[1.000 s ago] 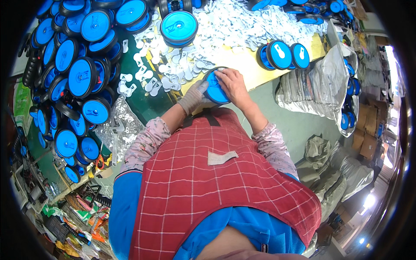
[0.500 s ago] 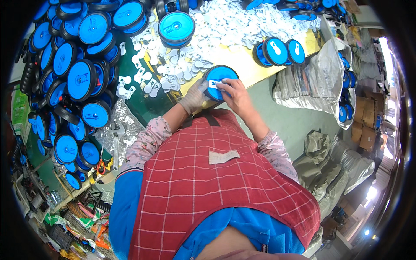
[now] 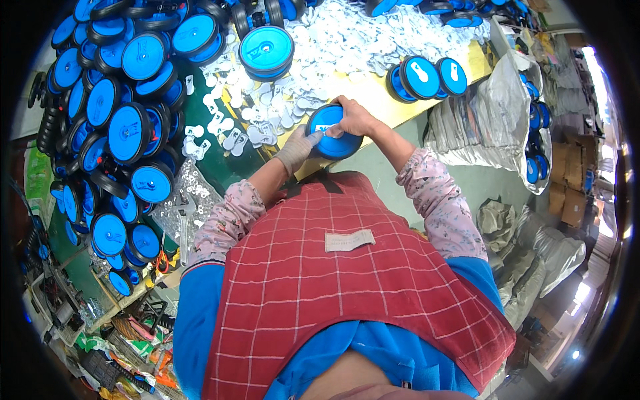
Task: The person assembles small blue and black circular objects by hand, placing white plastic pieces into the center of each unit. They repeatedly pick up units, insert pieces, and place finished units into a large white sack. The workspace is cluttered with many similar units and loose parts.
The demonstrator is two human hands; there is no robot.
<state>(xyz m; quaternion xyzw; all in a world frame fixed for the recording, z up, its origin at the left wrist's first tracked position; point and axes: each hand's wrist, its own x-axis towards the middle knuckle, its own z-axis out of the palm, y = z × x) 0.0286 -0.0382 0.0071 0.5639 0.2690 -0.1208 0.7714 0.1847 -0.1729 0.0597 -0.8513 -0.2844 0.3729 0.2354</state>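
Note:
A blue wheel with a black tyre [image 3: 341,145] is held at the table's near edge, its flat face up. My gloved left hand [image 3: 297,149] grips its left rim, the thumb over the face. My bare right hand [image 3: 356,120] has its fingers curled over the far right rim and its thumb on the face. Between the thumbs lies a small white cover piece [image 3: 325,127] on the wheel, partly hidden by my right hand. To the right stands a wheel pair whose blue disc [image 3: 422,77] carries a white keyhole-shaped piece.
Loose white keyhole-shaped pieces [image 3: 360,33] are heaped across the yellow tabletop [image 3: 393,115]. Another blue wheel [image 3: 267,50] stands beyond my hands. Many wheels [image 3: 128,133] pile up at the left, near a wrench [image 3: 185,223] on a clear bag. A pale sack [image 3: 467,130] hangs at the right.
My right hand has shifted from pinching at the white piece to wrapping over the wheel's far rim, thumb on its face. The right elbow has swung outward. My left hand still grips the wheel.

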